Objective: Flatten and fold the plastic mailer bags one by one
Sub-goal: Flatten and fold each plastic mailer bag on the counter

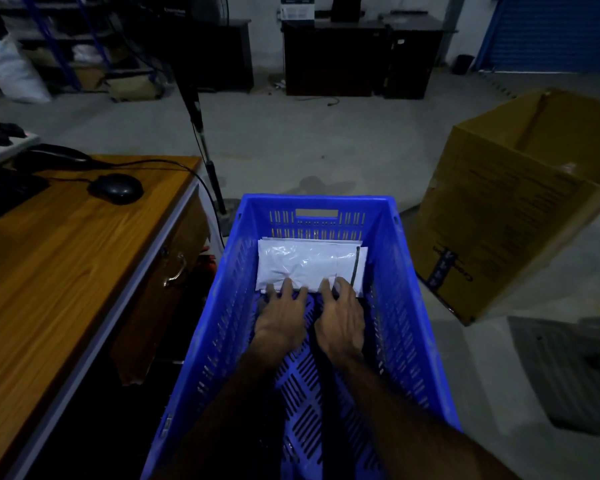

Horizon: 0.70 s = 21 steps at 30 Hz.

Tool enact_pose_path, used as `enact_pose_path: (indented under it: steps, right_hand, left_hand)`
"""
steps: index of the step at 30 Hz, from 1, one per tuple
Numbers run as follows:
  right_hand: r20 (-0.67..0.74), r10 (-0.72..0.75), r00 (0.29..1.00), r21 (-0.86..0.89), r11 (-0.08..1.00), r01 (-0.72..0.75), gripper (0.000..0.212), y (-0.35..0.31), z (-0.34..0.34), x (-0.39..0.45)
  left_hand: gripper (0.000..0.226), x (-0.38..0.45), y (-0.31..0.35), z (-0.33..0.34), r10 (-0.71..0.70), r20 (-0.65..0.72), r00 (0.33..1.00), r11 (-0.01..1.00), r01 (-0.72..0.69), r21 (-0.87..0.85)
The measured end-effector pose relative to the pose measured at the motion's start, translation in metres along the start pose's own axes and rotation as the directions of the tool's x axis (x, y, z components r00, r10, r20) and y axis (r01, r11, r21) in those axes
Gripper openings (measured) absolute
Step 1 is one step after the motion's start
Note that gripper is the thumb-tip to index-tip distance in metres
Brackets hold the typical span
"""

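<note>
Both hands lie flat with fingers spread, palms down, gripping nothing: the left hand (282, 315) and the right hand (340, 318) press their fingertips on the near edge of a white mailer bag (305, 263). That bag tops a small stack of folded bags (a dark strip runs down its right end) at the far end of a blue crate (407, 306). A wooden desk (70, 244) with a computer mouse (116, 188) stands to the left; an open cardboard box (520, 202) sits to the right.
</note>
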State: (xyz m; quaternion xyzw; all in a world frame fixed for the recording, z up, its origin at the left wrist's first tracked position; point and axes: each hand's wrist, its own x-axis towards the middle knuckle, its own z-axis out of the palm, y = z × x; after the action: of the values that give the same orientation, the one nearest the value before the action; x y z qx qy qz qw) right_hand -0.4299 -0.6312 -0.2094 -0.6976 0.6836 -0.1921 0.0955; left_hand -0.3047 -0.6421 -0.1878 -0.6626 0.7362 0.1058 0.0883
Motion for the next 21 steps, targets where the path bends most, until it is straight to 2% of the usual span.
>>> enact_pose_path:
  steps: [3, 7, 12, 16, 18, 21]
  right_hand:
    - [0.016, 0.002, 1.000, -0.030, 1.000, -0.002, 0.083, 0.002, -0.001, -0.001]
    - [0.005, 0.004, 1.000, -0.032, 0.999, -0.004, 0.081, -0.001, -0.007, 0.000]
    - [-0.015, 0.030, 0.999, 0.013, 0.999, -0.030, 0.073, 0.000, -0.007, 0.002]
    - [-0.116, 0.057, 0.992, 0.095, 0.994, -0.046, 0.060, -0.002, -0.005, -0.001]
    - [-0.142, 0.054, 0.988, 0.103, 0.994, -0.039, 0.058, -0.003, -0.003, -0.002]
    - [-0.127, 0.049, 0.991, 0.088, 0.995, -0.038, 0.064, -0.002, -0.003, -0.004]
  left_hand:
    - [0.079, 0.004, -0.012, 0.006, -0.005, -0.031, 1.000, 1.000, 0.004, -0.011]
    - [0.072, 0.007, -0.014, -0.001, 0.019, -0.091, 0.996, 1.000, -0.020, -0.012]
    - [0.073, 0.000, -0.007, -0.003, -0.010, -0.046, 0.999, 1.000, 0.010, -0.006]
    - [0.050, -0.009, -0.001, -0.014, 0.007, -0.230, 0.973, 0.995, 0.016, 0.102]
    - [0.059, -0.007, -0.003, -0.015, 0.032, -0.256, 0.966, 0.992, 0.001, 0.128]
    - [0.077, -0.003, -0.009, -0.004, 0.036, -0.172, 0.984, 0.996, -0.022, 0.084]
